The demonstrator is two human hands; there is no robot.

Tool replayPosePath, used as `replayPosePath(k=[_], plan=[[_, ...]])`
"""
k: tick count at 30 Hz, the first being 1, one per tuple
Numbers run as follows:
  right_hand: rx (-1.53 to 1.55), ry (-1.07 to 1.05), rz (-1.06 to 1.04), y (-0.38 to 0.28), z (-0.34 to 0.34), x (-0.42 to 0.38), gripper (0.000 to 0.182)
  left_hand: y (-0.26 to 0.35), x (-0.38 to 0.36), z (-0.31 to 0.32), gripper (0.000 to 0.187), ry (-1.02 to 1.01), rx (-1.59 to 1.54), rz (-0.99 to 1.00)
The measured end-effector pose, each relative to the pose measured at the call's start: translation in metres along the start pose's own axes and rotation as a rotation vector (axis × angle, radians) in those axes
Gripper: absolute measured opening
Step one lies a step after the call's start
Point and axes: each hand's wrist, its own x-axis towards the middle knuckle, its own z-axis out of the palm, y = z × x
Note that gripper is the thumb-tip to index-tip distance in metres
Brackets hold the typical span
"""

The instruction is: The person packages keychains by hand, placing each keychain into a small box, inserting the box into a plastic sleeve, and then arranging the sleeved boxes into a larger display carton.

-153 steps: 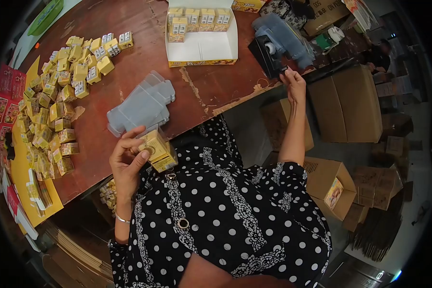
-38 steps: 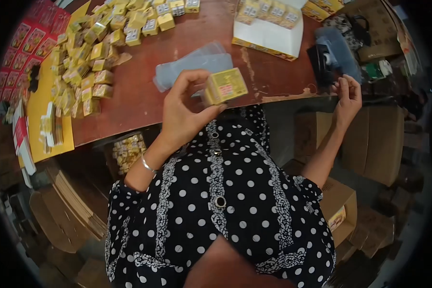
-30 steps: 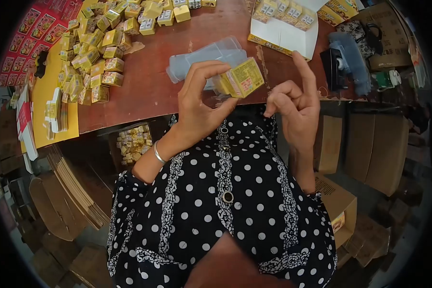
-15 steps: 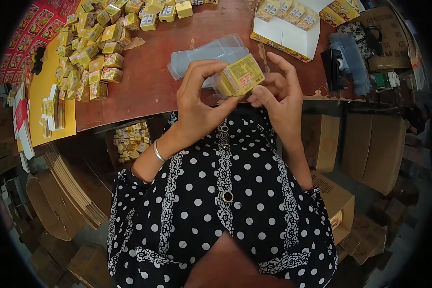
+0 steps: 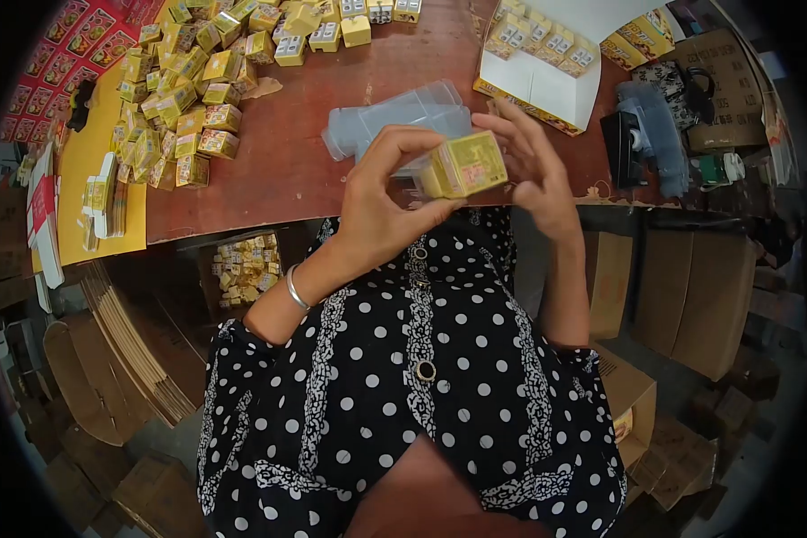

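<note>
My left hand [image 5: 377, 193] is closed round a small yellow printed box [image 5: 468, 165], thumb underneath and fingers along its top left. Clear plastic shows at the box's left end. My right hand [image 5: 543, 184] is just right of the box, fingers raised and apart, holding nothing I can see; whether a fingertip touches the far side is hidden. Beyond the hands, flat clear plastic sleeves [image 5: 394, 121] lie stacked on the red table [image 5: 282, 170].
A heap of yellow boxes [image 5: 184, 94] covers the table's left. At the back right stands an open display carton [image 5: 547, 85] with boxes inside. A black holder [image 5: 620, 148] and more clear plastic [image 5: 656, 134] sit at the right. Below the edge is a bin of small boxes [image 5: 247, 269].
My right hand has come off the box's right side, its fingers lifting and spreading. The box, still in my left hand, has tilted a little. The view has shifted slightly.
</note>
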Motion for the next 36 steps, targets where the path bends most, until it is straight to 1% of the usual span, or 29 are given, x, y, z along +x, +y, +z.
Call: replayPosePath(k=[1,2,3,4,5,6,8,9,13,15,16,18,19,21,22,24,25,27,28,29,31,32,33,35,36], plan=[[0.339,0.046,0.080,-0.002,-0.006,0.000,0.062,0.001,0.005,-0.001,0.051,0.004,-0.001,0.005],[0.213,0.142,0.121,-0.007,-0.014,0.003,0.064,0.001,0.011,-0.003,0.050,-0.024,0.121,0.164],[0.208,0.144,0.114,-0.006,-0.022,0.004,0.064,0.001,0.017,-0.005,0.049,-0.055,0.244,0.324],[0.246,0.133,0.225,-0.005,-0.030,0.005,0.060,0.001,0.019,-0.006,0.049,-0.060,0.242,0.333],[0.284,0.123,0.334,-0.004,-0.036,0.007,0.056,0.001,0.020,-0.006,0.047,-0.088,0.363,0.428],[0.279,0.132,0.327,-0.005,-0.036,0.008,0.056,-0.001,0.022,-0.005,0.045,-0.115,0.483,0.523],[0.224,0.063,0.436,-0.005,-0.031,0.012,0.052,-0.007,0.026,-0.003,0.042,-0.129,0.461,0.572],[0.269,0.070,0.446,-0.002,-0.031,0.012,0.051,-0.010,0.027,-0.001,0.040,-0.139,0.446,0.609],[0.346,0.044,0.505,0.001,-0.034,0.016,0.048,-0.015,0.034,0.003,0.039,-0.154,0.394,0.631],[0.196,0.129,0.357,0.002,-0.032,0.013,0.044,-0.015,0.039,0.003,0.046,-0.183,0.421,0.574],[0.197,0.130,0.356,0.000,-0.032,0.012,0.044,-0.012,0.042,0.004,0.046,-0.185,0.422,0.575],[-0.092,0.362,0.147,-0.005,-0.032,0.010,0.041,-0.001,0.048,0.005,0.054,-0.193,0.214,0.127],[-0.091,0.361,0.148,-0.006,-0.035,0.011,0.041,-0.006,0.050,0.007,0.054,-0.192,0.214,0.125],[-0.191,0.320,0.046,-0.007,-0.046,0.010,0.040,-0.019,0.057,0.012,0.057,-0.260,-0.242,-0.323],[-0.193,0.326,0.046,-0.008,-0.051,0.009,0.040,-0.019,0.060,0.014,0.057,-0.266,-0.243,-0.322],[0.067,0.310,0.268,-0.011,-0.061,0.011,0.044,-0.016,0.070,0.019,0.054,-0.243,0.070,-0.052],[0.058,0.318,0.263,-0.009,-0.064,0.011,0.044,-0.020,0.075,0.022,0.054,-0.248,0.064,-0.043],[0.262,0.216,0.499,-0.002,-0.068,0.014,0.046,-0.031,0.085,0.028,0.050,-0.288,0.358,0.513],[0.342,0.159,0.563,-0.004,-0.071,0.018,0.045,-0.029,0.088,0.031,0.043,-0.354,0.371,0.562],[0.336,0.166,0.559,0.003,-0.075,0.017,0.045,-0.026,0.092,0.033,0.043,-0.355,0.365,0.570],[0.305,0.037,0.519,0.021,-0.080,0.017,0.043,-0.022,0.100,0.038,0.037,-0.503,0.386,0.780],[0.308,0.015,0.533,0.022,-0.087,0.017,0.044,-0.023,0.101,0.038,0.037,-0.550,0.393,0.806],[0.308,0.015,0.533,0.020,-0.094,0.019,0.044,-0.027,0.105,0.040,0.037,-0.549,0.393,0.806],[0.484,0.003,0.477,0.016,-0.106,0.024,0.046,-0.038,0.118,0.043,0.053,-0.533,0.344,0.881],[0.484,-0.001,0.477,0.015,-0.109,0.032,0.046,-0.042,0.127,0.043,0.053,-0.531,0.346,0.881]])
